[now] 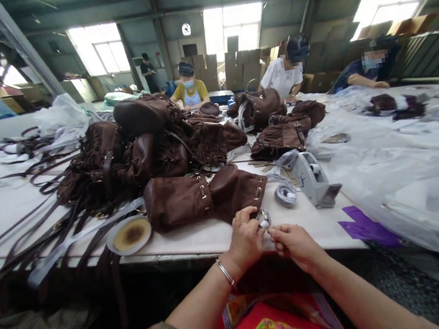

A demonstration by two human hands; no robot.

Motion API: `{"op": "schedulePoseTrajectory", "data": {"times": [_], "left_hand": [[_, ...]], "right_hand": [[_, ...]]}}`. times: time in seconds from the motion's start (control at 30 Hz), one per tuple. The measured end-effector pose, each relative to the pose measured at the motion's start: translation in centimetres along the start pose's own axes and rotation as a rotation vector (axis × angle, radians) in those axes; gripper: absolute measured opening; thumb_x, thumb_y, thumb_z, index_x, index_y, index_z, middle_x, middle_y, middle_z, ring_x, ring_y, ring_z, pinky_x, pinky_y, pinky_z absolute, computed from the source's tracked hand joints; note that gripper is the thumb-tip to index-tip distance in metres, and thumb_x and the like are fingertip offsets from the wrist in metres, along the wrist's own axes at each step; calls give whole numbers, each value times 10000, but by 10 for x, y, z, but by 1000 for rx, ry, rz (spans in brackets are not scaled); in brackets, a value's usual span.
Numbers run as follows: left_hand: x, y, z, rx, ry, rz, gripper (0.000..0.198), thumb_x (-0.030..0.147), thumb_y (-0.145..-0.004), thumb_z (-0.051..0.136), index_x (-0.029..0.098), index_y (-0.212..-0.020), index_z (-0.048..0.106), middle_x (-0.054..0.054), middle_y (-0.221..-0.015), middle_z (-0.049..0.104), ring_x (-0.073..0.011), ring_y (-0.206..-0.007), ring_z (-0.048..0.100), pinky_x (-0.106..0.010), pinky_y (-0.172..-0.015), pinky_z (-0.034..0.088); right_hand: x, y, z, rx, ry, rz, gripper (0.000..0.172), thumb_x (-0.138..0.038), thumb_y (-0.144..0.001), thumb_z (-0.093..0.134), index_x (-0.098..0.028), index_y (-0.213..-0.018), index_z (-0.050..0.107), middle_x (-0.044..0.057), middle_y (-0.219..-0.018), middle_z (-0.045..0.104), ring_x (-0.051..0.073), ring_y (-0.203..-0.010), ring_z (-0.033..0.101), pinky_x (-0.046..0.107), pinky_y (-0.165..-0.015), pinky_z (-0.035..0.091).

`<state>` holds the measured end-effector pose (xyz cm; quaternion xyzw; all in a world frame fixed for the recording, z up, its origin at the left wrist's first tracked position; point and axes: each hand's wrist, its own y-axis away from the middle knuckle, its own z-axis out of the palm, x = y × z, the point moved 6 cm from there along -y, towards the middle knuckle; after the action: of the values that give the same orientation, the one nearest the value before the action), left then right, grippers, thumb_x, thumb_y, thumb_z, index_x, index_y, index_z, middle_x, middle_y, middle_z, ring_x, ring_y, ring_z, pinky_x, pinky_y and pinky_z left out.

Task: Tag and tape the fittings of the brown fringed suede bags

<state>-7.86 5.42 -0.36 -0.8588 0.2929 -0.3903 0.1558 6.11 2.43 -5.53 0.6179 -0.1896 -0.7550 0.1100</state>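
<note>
Both left hand (246, 236) and right hand (294, 243) pinch a small pale piece (265, 224), just short of the brown bag (191, 198) lying crosswise.

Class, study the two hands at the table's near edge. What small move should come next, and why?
Probably carry the small pale piece forward to the brown bag lying just beyond it. The left hand and right hand both pinch that piece, and this bag is the nearest item. What the piece is cannot be told.
</note>
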Motion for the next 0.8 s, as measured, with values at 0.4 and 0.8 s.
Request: {"op": "schedulePoseTrajectory", "data": {"times": [0.4,0.8], "left_hand": [[-10,-21,-17,33,316,-234,136,242,-879,629,175,-788,704,-116,-1223,581,-242,-1161,569,-407,-1021,451],[-9,-31,-39,-205,522,-283,299,375,-930,581,183,-752,727,-91,-1186,637,-224,-1097,611,-330,-959,489]], "right_hand": [[-28,-4,26,-41,-204,-112,362,-408,-571,857,-152,-688,630,-43,-577,523,61,-468,418,221,-465,388],[-76,5,33,-65,324,-703,285,-381,-846,661,-191,-640,612,-20,-614,560,124,-599,477,240,-586,390]]}}
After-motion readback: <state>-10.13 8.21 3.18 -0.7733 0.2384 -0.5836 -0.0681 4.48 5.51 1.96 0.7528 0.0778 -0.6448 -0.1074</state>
